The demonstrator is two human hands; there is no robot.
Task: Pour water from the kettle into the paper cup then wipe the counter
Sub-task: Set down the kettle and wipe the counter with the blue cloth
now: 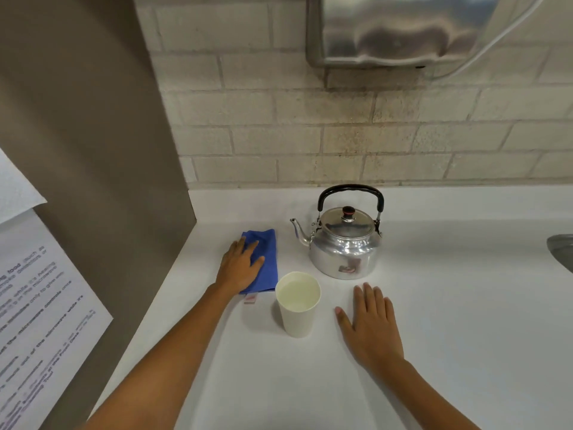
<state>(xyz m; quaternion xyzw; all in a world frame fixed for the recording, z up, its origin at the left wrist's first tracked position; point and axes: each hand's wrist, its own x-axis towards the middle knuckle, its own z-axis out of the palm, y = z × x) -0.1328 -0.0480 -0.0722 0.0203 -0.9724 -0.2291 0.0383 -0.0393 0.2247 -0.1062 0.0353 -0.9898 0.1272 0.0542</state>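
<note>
Nearest, both forearms reach in over the white surface (465, 305), which lies bare and roomy toward the right. The right hand (372, 328) lies flat, palm down, fingers together and straight, its grip released, just right of the paper cup (298, 308). The cup stands upright and appears to hold water. The left hand (240, 265) presses flat on a folded blue cloth (268, 262), fingers spread, grasping nothing; a small tag (250, 298) shows at the cloth's near edge, too blurred to read. On the brown panel at left hangs a printed notice (40, 305); "microwave" is legible, little else. Behind the cup sits the steel kettle (344, 240), lid on, black handle upright, spout pointing left, near the brick wall (279, 119).
</note>
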